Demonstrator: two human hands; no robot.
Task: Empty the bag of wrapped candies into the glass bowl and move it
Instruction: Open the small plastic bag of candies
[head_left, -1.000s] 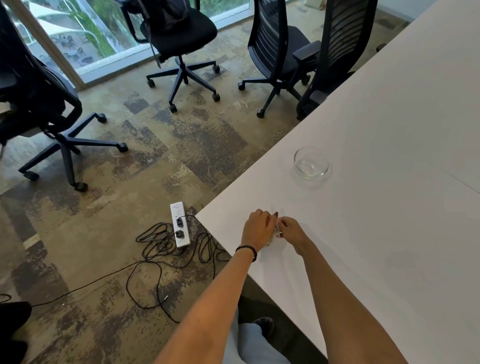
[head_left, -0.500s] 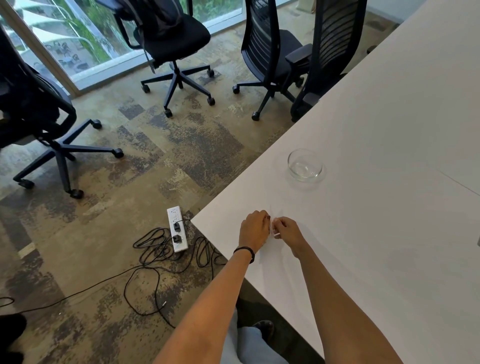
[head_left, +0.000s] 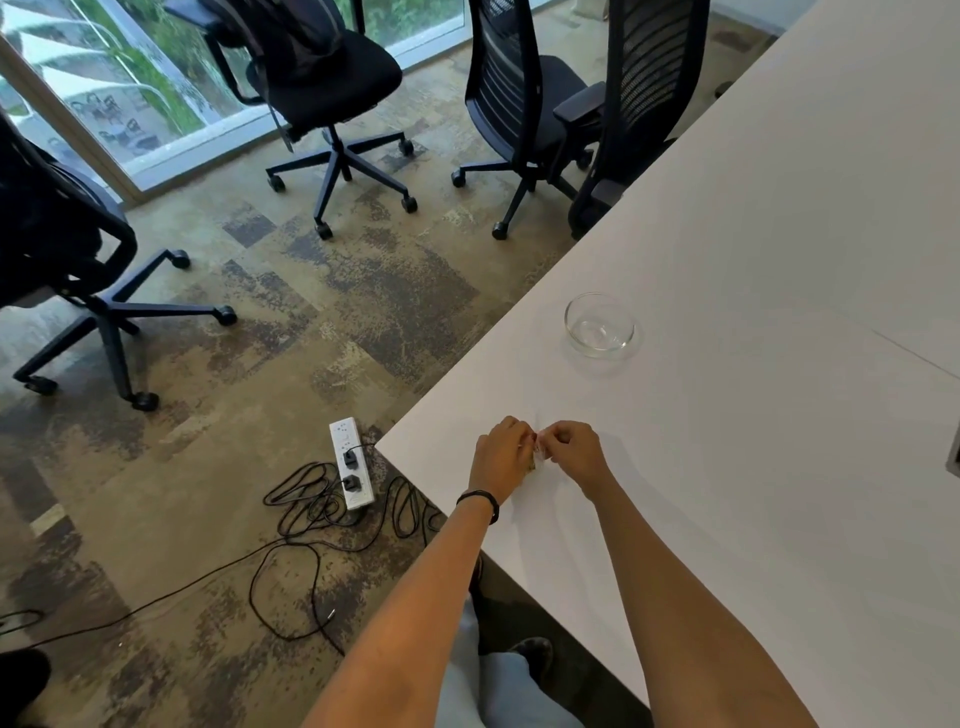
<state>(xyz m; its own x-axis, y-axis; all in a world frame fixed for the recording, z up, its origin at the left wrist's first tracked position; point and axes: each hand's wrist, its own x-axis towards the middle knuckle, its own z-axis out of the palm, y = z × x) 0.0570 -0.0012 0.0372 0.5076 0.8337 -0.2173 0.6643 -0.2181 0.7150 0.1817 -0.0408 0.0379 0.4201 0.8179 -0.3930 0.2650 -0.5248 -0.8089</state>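
Note:
A small clear bag of wrapped candies (head_left: 537, 457) is pinched between my two hands near the table's corner, and only a sliver of it shows between the fingers. My left hand (head_left: 501, 457) grips its left side and my right hand (head_left: 574, 452) grips its right side, both with closed fingers. A black band is on my left wrist. The glass bowl (head_left: 600, 325) stands empty and upright on the white table (head_left: 753, 467), well beyond my hands and slightly to the right.
The table's corner (head_left: 379, 444) lies just left of my left hand. On the carpet below lie a white power strip (head_left: 350, 462) and tangled black cables (head_left: 322, 514). Several black office chairs (head_left: 524, 109) stand on the floor beyond.
Both hands stay closed on the bag at the same spot near the corner. The fingers shifted slightly on it. The view has drifted a little.

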